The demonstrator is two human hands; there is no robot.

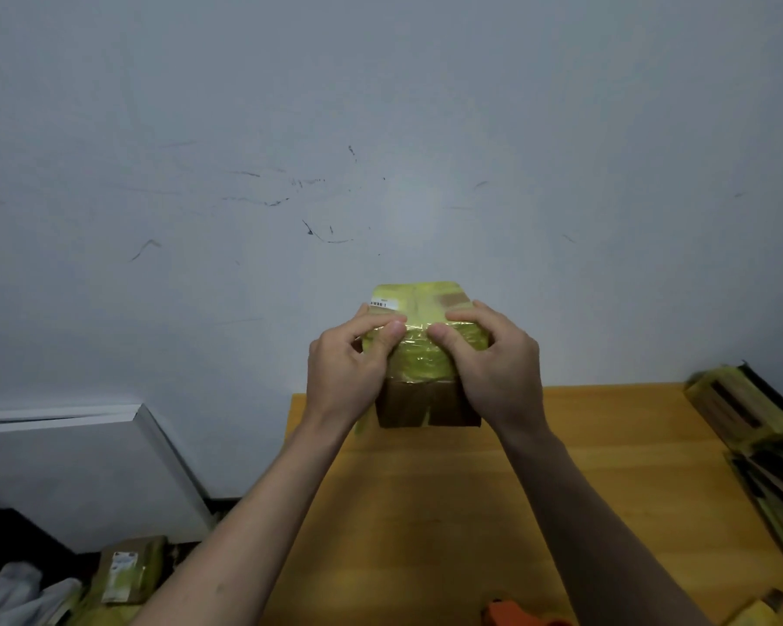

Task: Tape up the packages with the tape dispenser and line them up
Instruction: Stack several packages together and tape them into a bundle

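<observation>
A cardboard package [421,354] wrapped in yellow tape is held up above the far edge of the wooden table [471,512]. My left hand [349,368] grips its left side, thumb pressed on the taped top edge. My right hand [493,368] grips its right side, its thumb on the same edge next to the left thumb. A small barcode label shows on the package's top left. The orange tape dispenser [516,614] lies at the table's near edge, only partly in view.
A pile of yellow-taped packages [760,426] lies along the table's right side. Another taped package [127,576] sits low on the left beside white cloth. A white board [87,467] leans against the scuffed wall.
</observation>
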